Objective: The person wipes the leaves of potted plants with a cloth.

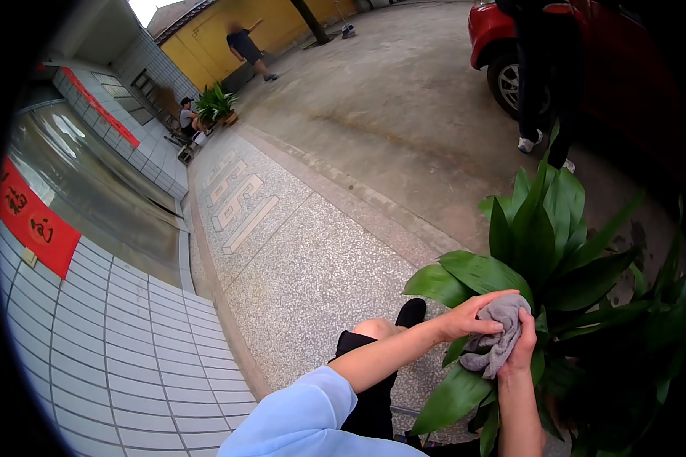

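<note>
Left hand (471,317) and right hand (521,346) grip a grey cloth (503,324), seemingly just above leaves (537,232).

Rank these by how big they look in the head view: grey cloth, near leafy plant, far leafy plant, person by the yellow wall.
1. Near leafy plant
2. Grey cloth
Unranked, both smaller: far leafy plant and person; too alike to call.

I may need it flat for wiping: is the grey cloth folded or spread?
Bunched up, not spread: the grey cloth is crumpled between both hands.
</note>
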Demonstrator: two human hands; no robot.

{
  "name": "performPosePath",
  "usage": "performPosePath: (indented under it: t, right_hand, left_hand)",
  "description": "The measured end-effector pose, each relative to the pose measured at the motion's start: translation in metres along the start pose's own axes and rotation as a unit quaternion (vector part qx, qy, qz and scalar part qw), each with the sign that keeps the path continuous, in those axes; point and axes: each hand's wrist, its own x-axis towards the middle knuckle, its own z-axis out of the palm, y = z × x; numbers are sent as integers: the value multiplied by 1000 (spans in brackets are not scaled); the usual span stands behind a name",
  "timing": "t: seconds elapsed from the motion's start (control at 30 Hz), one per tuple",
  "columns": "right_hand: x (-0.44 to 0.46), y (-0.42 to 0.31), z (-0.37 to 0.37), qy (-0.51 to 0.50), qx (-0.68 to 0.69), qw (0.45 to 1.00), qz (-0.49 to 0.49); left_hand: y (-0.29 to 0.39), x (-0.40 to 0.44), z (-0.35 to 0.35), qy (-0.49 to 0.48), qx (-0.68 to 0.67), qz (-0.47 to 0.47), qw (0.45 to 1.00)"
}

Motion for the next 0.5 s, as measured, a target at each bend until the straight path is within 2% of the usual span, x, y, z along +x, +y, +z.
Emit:
performPosePath:
  t: [0.5]
  right_hand:
    - [0, 0, 0, 6, 0, 1000, -2]
  left_hand:
    - [-2, 0, -1, -1, -8, 0, 1000]
